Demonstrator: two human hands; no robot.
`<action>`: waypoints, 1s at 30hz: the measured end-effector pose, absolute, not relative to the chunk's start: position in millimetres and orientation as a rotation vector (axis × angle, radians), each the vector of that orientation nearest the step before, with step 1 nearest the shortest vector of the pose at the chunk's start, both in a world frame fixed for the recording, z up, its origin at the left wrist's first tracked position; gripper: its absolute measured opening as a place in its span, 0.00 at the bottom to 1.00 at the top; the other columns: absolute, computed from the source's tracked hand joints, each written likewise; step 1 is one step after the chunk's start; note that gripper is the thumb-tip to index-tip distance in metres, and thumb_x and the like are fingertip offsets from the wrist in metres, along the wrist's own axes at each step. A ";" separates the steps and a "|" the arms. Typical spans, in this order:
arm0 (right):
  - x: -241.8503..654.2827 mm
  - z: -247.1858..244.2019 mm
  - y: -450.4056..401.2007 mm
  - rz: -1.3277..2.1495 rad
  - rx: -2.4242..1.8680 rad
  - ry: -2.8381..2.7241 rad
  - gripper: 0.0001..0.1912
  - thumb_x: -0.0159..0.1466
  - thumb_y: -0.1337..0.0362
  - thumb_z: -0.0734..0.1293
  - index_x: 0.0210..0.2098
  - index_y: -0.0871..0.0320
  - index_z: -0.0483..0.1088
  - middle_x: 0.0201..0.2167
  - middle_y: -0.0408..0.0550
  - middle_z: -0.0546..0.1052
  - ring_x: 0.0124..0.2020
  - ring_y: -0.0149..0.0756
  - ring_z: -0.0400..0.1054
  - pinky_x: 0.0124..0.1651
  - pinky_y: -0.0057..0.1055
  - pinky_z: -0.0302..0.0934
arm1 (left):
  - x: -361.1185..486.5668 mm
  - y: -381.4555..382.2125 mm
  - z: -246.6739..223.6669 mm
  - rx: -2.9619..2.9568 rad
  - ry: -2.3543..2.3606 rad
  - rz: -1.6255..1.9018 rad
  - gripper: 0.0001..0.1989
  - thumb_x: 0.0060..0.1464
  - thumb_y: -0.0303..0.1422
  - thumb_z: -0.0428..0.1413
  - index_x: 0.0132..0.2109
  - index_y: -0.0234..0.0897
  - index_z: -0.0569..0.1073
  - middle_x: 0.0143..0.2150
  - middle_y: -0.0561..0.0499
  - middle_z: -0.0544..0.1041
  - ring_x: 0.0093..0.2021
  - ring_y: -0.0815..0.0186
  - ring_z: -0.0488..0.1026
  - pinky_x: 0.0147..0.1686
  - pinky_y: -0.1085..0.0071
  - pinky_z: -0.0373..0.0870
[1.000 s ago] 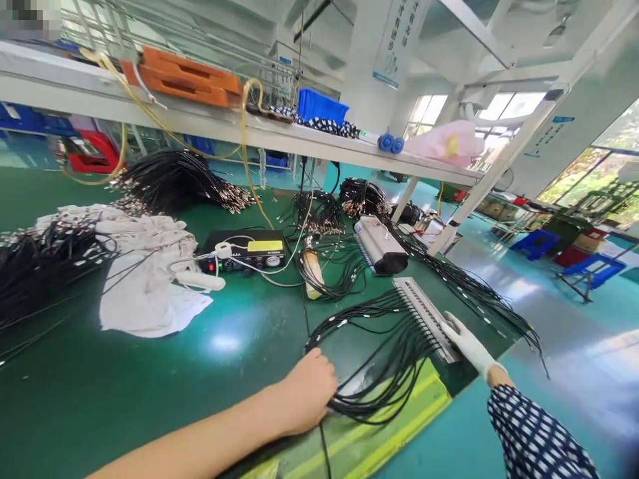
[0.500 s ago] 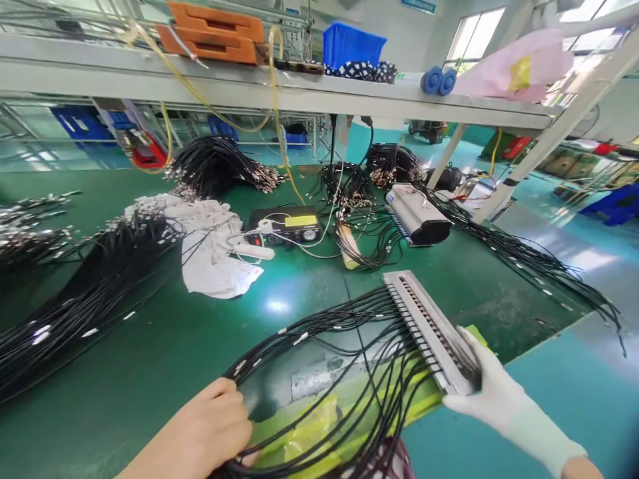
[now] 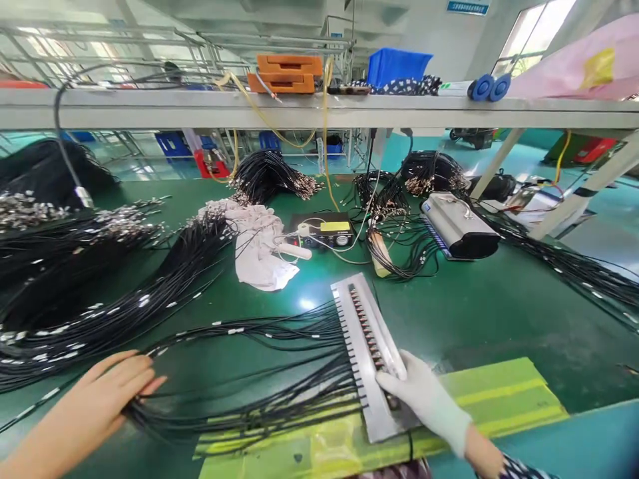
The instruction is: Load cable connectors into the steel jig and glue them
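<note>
My bare left hand [image 3: 112, 392] is closed round a bundle of thin black cables [image 3: 239, 416] at the lower left. From there the cables run right into the notched edge of a long metal fixture [image 3: 352, 352], which has a slot lined with copper-coloured ends down its middle. On the fixture's right side, my white-gloved right hand [image 3: 422, 392] grips the near part, thumb over the top and the other fingers partly hidden. The fixture's near end lies over a yellow-green taped mat [image 3: 504, 392] on the green table [image 3: 474, 319].
Black cable bundles [image 3: 124, 306] cover the left side. Behind stand a white cloth [image 3: 259, 259], a black control box [image 3: 324, 229] with a lit switch, and a silver device [image 3: 459, 226]. A shelf [image 3: 200, 116] crosses above, carrying orange cases [image 3: 287, 73] and a blue bin [image 3: 399, 66].
Both hands have moved left with the cables and the fixture, which now lies more over the table and mat. The camera view has turned left, showing more cable bundles.
</note>
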State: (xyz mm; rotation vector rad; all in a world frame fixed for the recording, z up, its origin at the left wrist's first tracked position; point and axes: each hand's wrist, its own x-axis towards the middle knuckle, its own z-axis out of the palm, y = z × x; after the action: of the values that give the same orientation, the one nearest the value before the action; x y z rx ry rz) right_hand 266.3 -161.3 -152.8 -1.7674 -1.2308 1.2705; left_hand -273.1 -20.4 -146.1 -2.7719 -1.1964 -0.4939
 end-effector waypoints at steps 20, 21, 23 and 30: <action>251.7 -121.8 -118.8 0.536 -2.106 -2.218 0.26 0.67 0.39 0.56 0.28 0.53 0.67 0.24 0.46 0.76 0.28 0.40 0.70 0.30 0.31 0.51 | 7.7 -149.4 -203.3 -3.283 0.132 -0.446 0.08 0.68 0.35 0.50 0.47 0.40 0.72 0.36 0.52 0.75 0.36 0.67 0.68 0.40 0.68 0.64; 251.4 -122.2 -121.8 0.520 -2.038 -2.206 0.24 0.68 0.42 0.58 0.28 0.54 0.67 0.25 0.45 0.75 0.29 0.38 0.69 0.31 0.31 0.52 | 8.6 -154.0 -211.4 -3.262 0.104 -0.454 0.08 0.68 0.36 0.50 0.49 0.41 0.72 0.38 0.52 0.75 0.38 0.66 0.68 0.41 0.67 0.63; 248.2 -124.6 -125.9 0.504 -1.859 -2.250 0.17 0.66 0.47 0.63 0.31 0.54 0.69 0.28 0.45 0.75 0.32 0.38 0.68 0.35 0.32 0.55 | 10.0 -157.7 -214.4 -3.196 0.048 -0.442 0.10 0.67 0.35 0.52 0.53 0.41 0.71 0.41 0.50 0.74 0.39 0.64 0.68 0.43 0.65 0.62; 235.7 -145.8 -134.2 0.473 -1.305 -2.637 0.23 0.52 0.46 0.76 0.36 0.56 0.71 0.41 0.50 0.73 0.40 0.44 0.65 0.40 0.37 0.56 | 2.5 -152.0 -207.9 -3.272 0.095 -0.403 0.05 0.66 0.35 0.54 0.46 0.43 0.73 0.34 0.56 0.72 0.34 0.69 0.66 0.36 0.68 0.58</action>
State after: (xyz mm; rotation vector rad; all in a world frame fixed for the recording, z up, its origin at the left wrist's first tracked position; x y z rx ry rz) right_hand 235.7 -134.2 -145.8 -1.3047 -2.6366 0.4733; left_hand 2.5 -152.0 -207.9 -3.2721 0.0951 -0.4031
